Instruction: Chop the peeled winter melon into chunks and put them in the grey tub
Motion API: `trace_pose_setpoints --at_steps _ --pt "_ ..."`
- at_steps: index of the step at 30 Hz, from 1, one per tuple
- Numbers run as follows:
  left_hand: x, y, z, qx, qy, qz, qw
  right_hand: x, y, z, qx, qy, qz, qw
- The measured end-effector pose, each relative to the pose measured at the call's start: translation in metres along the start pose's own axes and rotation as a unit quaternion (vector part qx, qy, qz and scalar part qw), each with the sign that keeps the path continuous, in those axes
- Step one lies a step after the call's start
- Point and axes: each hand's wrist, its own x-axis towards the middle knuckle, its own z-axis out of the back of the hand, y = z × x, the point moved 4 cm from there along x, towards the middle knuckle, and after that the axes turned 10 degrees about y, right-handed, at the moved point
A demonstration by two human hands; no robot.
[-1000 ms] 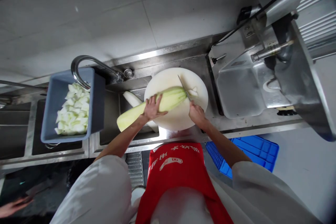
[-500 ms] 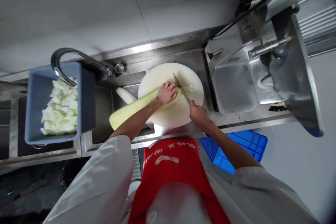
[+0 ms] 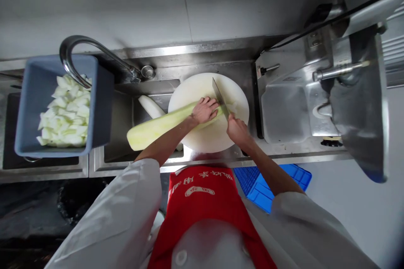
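A long peeled pale-green gourd (image 3: 159, 128) lies with its right part on a round white cutting board (image 3: 206, 143). Its left end sticks out past the board over the sink. My left hand (image 3: 205, 110) holds it down from above near the right end, fingers bent over it. In my right hand (image 3: 238, 129) is the handle of a kitchen knife (image 3: 220, 96). The blade slants up and left across the gourd's right end, close to my left fingertips. Small pale pieces rest just right of the blade. Whether the edge is in the flesh I cannot tell.
To the left, a grey-blue bin (image 3: 102, 109) holds many cut pale chunks (image 3: 67, 113) under a curved faucet (image 3: 94, 44). Another whitish gourd (image 3: 151, 106) lies in the sink behind mine. A metal slicing machine (image 3: 356, 105) stands right; a blue crate (image 3: 271, 185) is below.
The knife has tilted, so more of its broad face shows. My left hand stays on the gourd. The whole view has turned slightly.
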Motion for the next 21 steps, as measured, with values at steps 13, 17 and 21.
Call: trace_pose_setpoints --at_steps 13,17,21 --pt "-0.001 0.001 -0.003 0.005 -0.025 -0.001 1.0 0.001 0.002 0.005 0.005 0.003 0.002 1.0" --pt "0.0 0.002 -0.004 -0.012 -0.02 -0.005 1.0 0.008 0.006 -0.003 0.01 0.007 -0.011 1.0" --pt "-0.002 0.003 -0.004 -0.023 -0.015 0.007 1.0 0.033 0.018 -0.003 0.021 -0.001 0.003 1.0"
